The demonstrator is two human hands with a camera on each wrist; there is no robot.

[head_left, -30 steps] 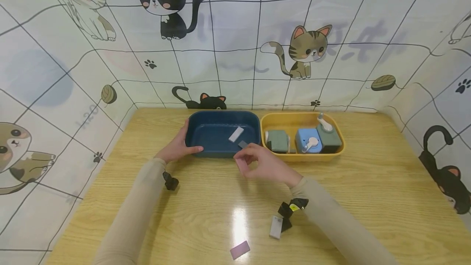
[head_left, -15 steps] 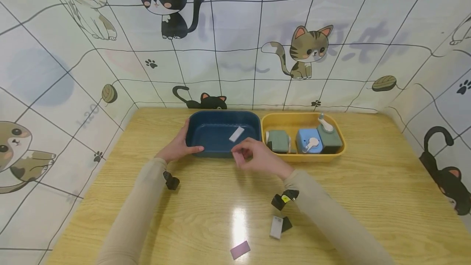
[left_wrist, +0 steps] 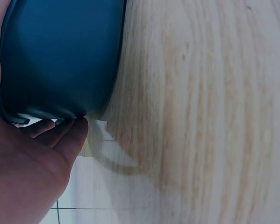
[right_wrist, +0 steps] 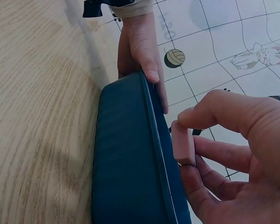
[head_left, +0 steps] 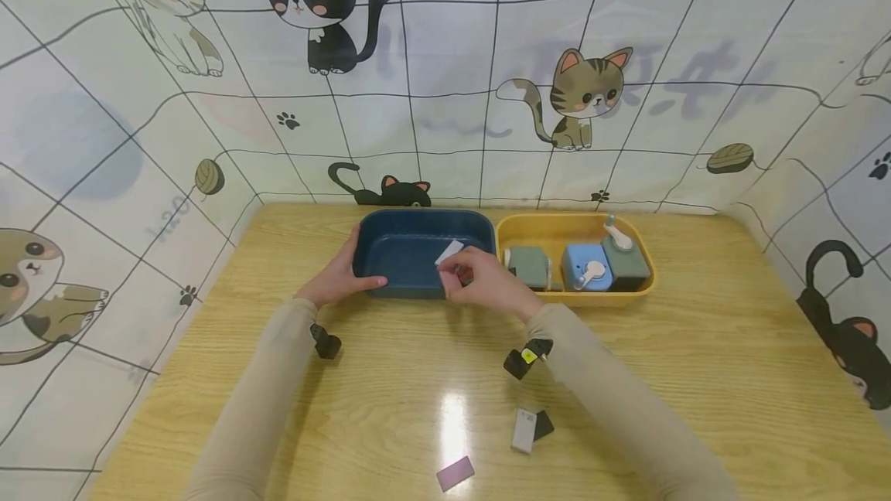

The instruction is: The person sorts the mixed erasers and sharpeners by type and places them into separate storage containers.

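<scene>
A dark blue bin stands at the back of the table. My left hand holds its left end, thumb over the front rim and fingers along the side; the left wrist view shows the fingertips against the bin's wall. My right hand pinches a small pink block between thumb and fingers, close by the bin's front rim. Inside the bin lies a white block, partly covered by the right hand in the head view.
Right beside the blue bin is a yellow bin with a grey-green box, a blue box and a darker green box. Nearer me on the table lie a purple-pink tile, a light grey block and a dark piece.
My right hand has shifted slightly left and away from me with the pink block, toward the bin. A grey piece in the bin is now hidden behind it. The left hand stays put.
</scene>
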